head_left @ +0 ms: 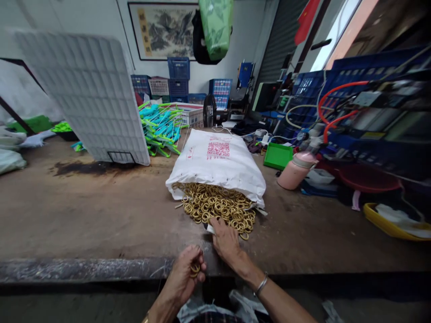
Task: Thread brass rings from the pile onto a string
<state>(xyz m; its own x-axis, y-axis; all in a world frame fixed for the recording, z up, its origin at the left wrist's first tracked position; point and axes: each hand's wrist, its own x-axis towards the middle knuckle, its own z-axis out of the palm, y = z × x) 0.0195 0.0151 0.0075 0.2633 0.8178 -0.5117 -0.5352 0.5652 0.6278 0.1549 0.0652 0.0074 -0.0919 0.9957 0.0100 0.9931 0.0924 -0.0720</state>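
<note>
Gold-coloured round metal rings [218, 206] heap beyond the right hand [226, 242], fingers bent, grip unclear; the left hand [184, 272] curls around some. Past the fingers, a white printed sack [218, 157] overhangs the heap; rightward, a pink cylindrical bottle [293, 173].

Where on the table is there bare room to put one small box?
The widest free patch of table lies left of the white sack and in front of the white panel. A second lies right of the rings, bordered by the pink bottle and the yellow tray. It is crowded between panel and sack, where green and blue plastic pieces lie.
</note>
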